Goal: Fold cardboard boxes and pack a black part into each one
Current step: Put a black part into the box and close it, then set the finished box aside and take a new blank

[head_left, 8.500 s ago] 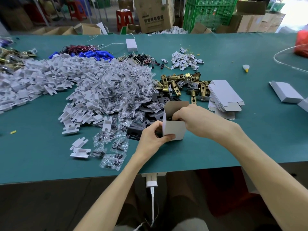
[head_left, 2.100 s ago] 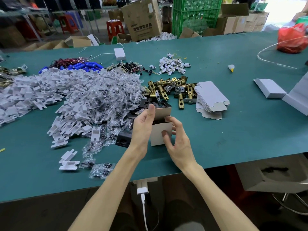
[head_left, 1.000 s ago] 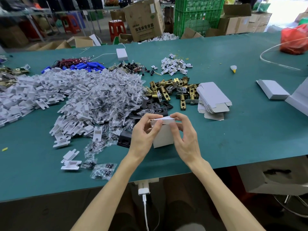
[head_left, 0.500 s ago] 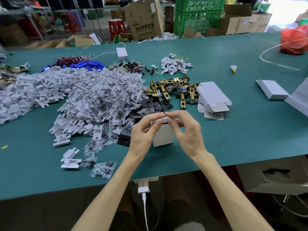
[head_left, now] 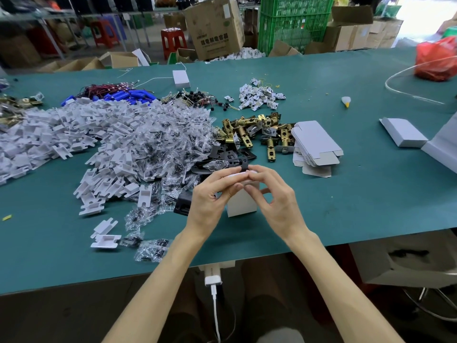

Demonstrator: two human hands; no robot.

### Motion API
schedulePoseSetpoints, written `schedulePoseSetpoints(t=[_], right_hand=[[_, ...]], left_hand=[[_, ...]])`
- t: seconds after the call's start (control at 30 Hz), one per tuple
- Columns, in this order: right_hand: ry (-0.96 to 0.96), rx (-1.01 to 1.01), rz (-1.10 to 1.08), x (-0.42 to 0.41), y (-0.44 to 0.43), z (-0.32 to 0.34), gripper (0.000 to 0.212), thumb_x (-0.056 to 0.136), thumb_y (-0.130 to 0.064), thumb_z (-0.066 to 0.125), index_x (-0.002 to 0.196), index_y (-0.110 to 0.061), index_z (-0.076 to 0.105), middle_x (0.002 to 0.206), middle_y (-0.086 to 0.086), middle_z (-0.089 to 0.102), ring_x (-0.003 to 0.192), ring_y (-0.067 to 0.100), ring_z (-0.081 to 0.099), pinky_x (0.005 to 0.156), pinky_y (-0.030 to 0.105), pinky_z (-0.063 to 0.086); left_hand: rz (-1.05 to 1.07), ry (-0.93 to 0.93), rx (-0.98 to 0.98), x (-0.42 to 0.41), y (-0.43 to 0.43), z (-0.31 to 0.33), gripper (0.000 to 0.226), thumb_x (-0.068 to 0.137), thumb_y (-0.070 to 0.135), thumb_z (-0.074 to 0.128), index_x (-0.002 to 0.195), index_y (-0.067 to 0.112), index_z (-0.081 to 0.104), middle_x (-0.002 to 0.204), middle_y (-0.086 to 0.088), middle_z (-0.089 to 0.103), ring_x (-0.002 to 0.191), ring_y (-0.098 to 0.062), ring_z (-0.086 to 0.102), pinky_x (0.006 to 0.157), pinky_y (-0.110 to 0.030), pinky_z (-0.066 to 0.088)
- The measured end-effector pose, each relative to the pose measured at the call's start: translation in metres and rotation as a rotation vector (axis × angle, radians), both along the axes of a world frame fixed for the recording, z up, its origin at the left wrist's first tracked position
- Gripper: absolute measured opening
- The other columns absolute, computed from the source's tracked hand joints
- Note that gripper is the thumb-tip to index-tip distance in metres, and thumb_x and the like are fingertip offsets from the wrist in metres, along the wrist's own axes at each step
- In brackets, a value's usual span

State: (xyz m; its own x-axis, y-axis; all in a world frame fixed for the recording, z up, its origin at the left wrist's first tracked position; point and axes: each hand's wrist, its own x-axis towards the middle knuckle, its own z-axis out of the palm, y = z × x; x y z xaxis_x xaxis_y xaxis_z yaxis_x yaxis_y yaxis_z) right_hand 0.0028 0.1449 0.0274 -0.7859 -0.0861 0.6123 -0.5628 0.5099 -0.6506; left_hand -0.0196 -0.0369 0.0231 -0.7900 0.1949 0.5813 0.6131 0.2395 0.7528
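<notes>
A small white cardboard box [head_left: 241,204] stands upright on the green table [head_left: 346,199] near its front edge. My left hand [head_left: 212,194] and my right hand [head_left: 274,196] both curl over its top, fingertips pinching the lid flap. What is inside the box is hidden. A black part [head_left: 182,206] lies just left of my left hand. More flat black plates [head_left: 232,154] lie behind the box. A stack of flat unfolded boxes [head_left: 314,144] sits to the right.
A big heap of white plastic pieces [head_left: 74,134] and clear screw bags [head_left: 160,144] fills the left. Brass latches [head_left: 254,132] lie behind the box. A closed white box [head_left: 403,132] and a red bag [head_left: 435,60] are far right. A charger cable [head_left: 215,298] hangs under the table edge.
The box's top was open with my hands on its sides; now both hands are over the top and the lid flap is folded down. My fingers have drawn closer together on the lid.
</notes>
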Motion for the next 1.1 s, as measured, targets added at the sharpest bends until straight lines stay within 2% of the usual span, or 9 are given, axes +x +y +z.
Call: schedulePoseSetpoints(t=[0.17,0.3,0.43,0.53,0.63,0.77,0.9,1.0,1.1], right_hand=[[-0.042,0.008,-0.024,0.003,-0.003,0.001,0.023,0.099,-0.021,0.066,0.121,-0.013,0.064,0.136,-0.002,0.06,0.117,0.012,0.062,0.084,0.038,0.059],[-0.085,0.049,-0.069,0.008,-0.014,0.0,0.04,0.1,-0.025,0.065,0.136,-0.012,0.052,0.149,0.0,0.047,0.135,0.012,0.049,0.105,0.036,0.051],[-0.186,0.159,-0.091,0.014,-0.037,-0.002,0.074,0.094,-0.02,0.071,0.155,-0.011,0.031,0.164,0.008,0.015,0.149,0.024,0.029,0.116,0.036,0.041],[-0.248,0.247,-0.21,0.012,-0.047,-0.002,0.079,0.093,-0.023,0.069,0.158,-0.01,0.026,0.165,0.015,0.008,0.151,0.03,0.021,0.12,0.041,0.034],[-0.335,0.53,-0.353,0.009,-0.048,-0.005,0.074,0.099,-0.028,0.053,0.161,-0.007,0.017,0.167,0.015,0.007,0.155,0.031,0.008,0.125,0.047,0.018],[-0.396,0.663,-0.385,0.012,-0.037,-0.012,0.069,0.103,-0.01,0.041,0.161,-0.002,0.005,0.17,0.014,-0.003,0.158,0.027,-0.008,0.128,0.037,-0.006],[-0.352,0.279,-0.107,0.016,-0.041,-0.006,0.064,0.103,-0.008,0.05,0.161,-0.009,0.023,0.169,0.0,0.017,0.157,0.01,0.01,0.124,0.017,0.004],[-0.522,0.014,0.112,0.009,-0.056,-0.003,0.059,0.102,-0.004,0.05,0.158,-0.017,0.037,0.163,-0.005,0.035,0.151,0.003,0.026,0.124,0.021,0.022],[-0.672,-0.105,0.082,-0.002,-0.061,-0.004,0.059,0.102,-0.005,0.047,0.159,-0.016,0.034,0.16,-0.003,0.04,0.147,0.01,0.037,0.122,0.027,0.03]], left_hand=[[0.014,-0.024,0.005,0.004,0.002,-0.003,0.029,0.099,0.01,0.07,0.127,0.014,0.075,0.134,-0.001,0.068,0.128,-0.021,0.063,0.107,-0.036,0.053],[-0.025,-0.202,0.107,0.006,0.005,-0.001,0.029,0.102,0.013,0.064,0.13,0.015,0.073,0.134,0.001,0.069,0.128,-0.021,0.063,0.104,-0.036,0.054],[-0.03,-0.363,0.138,0.01,0.005,0.004,0.037,0.106,0.019,0.061,0.142,0.025,0.062,0.126,0.012,0.071,0.11,-0.011,0.069,0.093,-0.025,0.056],[-0.018,-0.42,0.062,0.003,0.003,0.007,0.038,0.104,0.021,0.064,0.143,0.022,0.061,0.108,0.01,0.073,0.097,-0.009,0.069,0.085,-0.023,0.054],[-0.021,-0.536,0.003,0.001,0.01,0.001,0.04,0.103,0.019,0.064,0.141,0.008,0.059,0.128,-0.007,0.071,0.114,-0.014,0.068,0.097,-0.03,0.055],[0.016,-0.58,0.163,0.012,0.011,-0.012,0.043,0.105,0.014,0.061,0.147,0.01,0.055,0.14,0.006,0.063,0.125,0.006,0.059,0.1,-0.012,0.047],[-0.005,-0.601,0.294,0.013,0.0,-0.023,0.037,0.103,0.001,0.059,0.137,0.016,0.064,0.134,0.005,0.071,0.129,-0.012,0.064,0.108,-0.026,0.05],[0.028,-0.634,0.356,0.015,0.0,-0.03,0.042,0.102,-0.005,0.056,0.139,0.013,0.063,0.132,0.002,0.072,0.126,-0.015,0.066,0.11,-0.034,0.051],[0.053,-0.684,0.456,0.012,-0.003,-0.037,0.04,0.102,-0.006,0.056,0.14,0.007,0.062,0.133,-0.004,0.071,0.128,-0.019,0.065,0.114,-0.042,0.048]])
